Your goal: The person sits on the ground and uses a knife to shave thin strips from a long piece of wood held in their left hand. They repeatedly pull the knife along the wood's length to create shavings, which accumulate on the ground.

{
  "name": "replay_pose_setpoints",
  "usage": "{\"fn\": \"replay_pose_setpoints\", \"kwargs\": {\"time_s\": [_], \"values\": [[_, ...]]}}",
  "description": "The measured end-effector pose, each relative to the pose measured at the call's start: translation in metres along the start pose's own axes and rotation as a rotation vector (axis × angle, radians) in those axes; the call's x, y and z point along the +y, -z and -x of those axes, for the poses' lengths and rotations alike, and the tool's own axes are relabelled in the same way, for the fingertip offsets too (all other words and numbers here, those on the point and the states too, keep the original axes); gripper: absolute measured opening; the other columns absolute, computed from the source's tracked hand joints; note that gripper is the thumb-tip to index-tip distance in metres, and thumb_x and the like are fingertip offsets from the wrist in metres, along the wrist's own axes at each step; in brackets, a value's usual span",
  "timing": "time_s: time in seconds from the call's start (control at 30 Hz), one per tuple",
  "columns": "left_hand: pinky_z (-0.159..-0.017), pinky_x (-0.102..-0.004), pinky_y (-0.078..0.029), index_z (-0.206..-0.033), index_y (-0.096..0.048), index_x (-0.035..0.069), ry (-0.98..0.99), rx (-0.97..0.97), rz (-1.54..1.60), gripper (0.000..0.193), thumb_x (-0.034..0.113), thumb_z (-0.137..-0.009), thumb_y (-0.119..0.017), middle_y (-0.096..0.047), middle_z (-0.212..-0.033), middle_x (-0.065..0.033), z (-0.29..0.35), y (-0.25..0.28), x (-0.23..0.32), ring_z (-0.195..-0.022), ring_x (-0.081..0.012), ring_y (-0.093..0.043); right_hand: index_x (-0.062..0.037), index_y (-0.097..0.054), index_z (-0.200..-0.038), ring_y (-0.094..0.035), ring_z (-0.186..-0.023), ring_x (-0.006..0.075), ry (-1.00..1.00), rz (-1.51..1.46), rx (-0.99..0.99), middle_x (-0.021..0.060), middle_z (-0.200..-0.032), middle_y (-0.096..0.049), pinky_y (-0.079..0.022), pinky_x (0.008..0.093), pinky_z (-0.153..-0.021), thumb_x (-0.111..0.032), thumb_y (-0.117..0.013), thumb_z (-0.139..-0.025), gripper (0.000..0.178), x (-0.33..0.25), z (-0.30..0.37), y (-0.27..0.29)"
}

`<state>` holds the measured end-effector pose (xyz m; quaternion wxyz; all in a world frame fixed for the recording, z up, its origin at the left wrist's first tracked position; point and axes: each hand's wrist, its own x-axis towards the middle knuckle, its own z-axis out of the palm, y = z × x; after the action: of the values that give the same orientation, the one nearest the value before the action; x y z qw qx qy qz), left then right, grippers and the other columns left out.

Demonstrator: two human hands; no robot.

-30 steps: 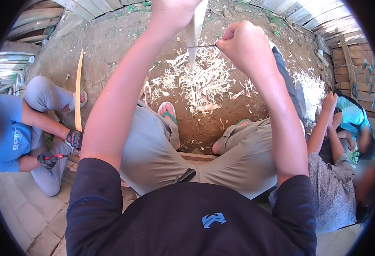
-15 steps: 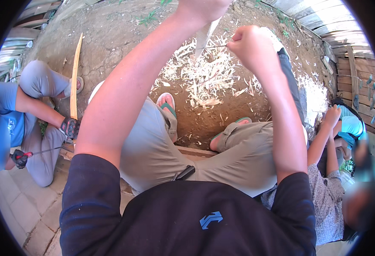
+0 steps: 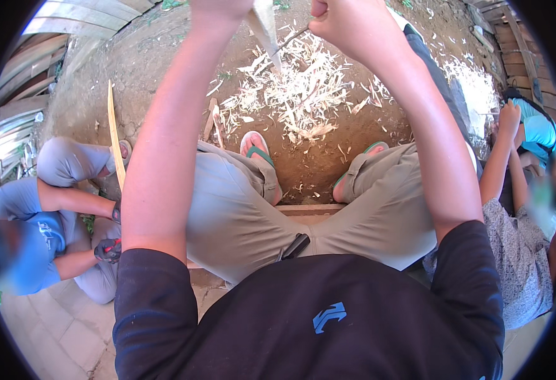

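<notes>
At the top edge, my left hand (image 3: 219,9) is closed on a pale, pointed piece of wood (image 3: 264,30); most of its fingers are cut off by the frame. My right hand (image 3: 349,24) is a fist around a knife whose thin, dark blade (image 3: 292,39) reaches left to the wood. The knife's handle is hidden inside the fist. Beneath both hands, pale wood shavings (image 3: 303,95) lie heaped on the dirt.
My sandalled feet (image 3: 257,147) rest on the soil before a wooden edge (image 3: 312,209). At left, a person in blue (image 3: 50,231) wears dark gloves, near a long pale wood strip (image 3: 113,133). At right sit other people, one in a grey patterned top (image 3: 515,266). Plank walls (image 3: 88,18) stand behind.
Both my hands have shifted left in the view, along with the wood and the knife. The gloved person's near hand has moved closer to my left arm.
</notes>
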<state>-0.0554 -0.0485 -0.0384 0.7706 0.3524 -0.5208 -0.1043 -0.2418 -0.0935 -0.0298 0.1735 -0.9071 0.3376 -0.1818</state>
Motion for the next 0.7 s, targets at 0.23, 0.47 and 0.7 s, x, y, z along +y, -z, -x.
{"fn": "replay_pose_setpoints", "kwargs": {"time_s": [0.23,0.47,0.7], "values": [[-0.057,-0.0285,-0.052,-0.111,-0.061,0.002,0.126,0.009,0.002,0.041,0.040,-0.096,-0.062,-0.061,-0.078,-0.0052,-0.008,0.010,0.000,-0.064,-0.0144,-0.061,0.0018,-0.073,-0.078,-0.072,-0.082,0.0454,0.034,0.013,0.024,0.0297,-0.081,-0.069,-0.059,0.0513,-0.078,-0.004,-0.064,-0.076,0.011,0.008,-0.002,-0.001],[-0.057,-0.0280,-0.051,-0.134,-0.056,0.000,0.166,-0.072,0.028,0.059,0.044,-0.096,-0.060,-0.059,-0.079,-0.0044,-0.009,0.021,0.001,-0.064,-0.0140,-0.060,0.0076,-0.068,-0.089,-0.071,-0.090,0.0484,0.037,0.074,0.047,0.0324,-0.090,-0.069,-0.058,0.0532,-0.080,-0.002,-0.066,-0.079,0.014,-0.015,-0.002,0.004],[-0.056,-0.0279,-0.050,-0.126,-0.059,0.001,0.096,-0.107,0.091,0.050,0.042,-0.097,-0.060,-0.059,-0.079,-0.0038,-0.008,-0.012,0.009,-0.064,-0.0130,-0.059,0.0083,-0.070,-0.090,-0.071,-0.092,0.0475,-0.022,0.044,0.004,0.0336,-0.092,-0.069,-0.059,0.0519,-0.080,0.002,-0.063,-0.081,0.013,0.008,0.008,-0.041]]}}
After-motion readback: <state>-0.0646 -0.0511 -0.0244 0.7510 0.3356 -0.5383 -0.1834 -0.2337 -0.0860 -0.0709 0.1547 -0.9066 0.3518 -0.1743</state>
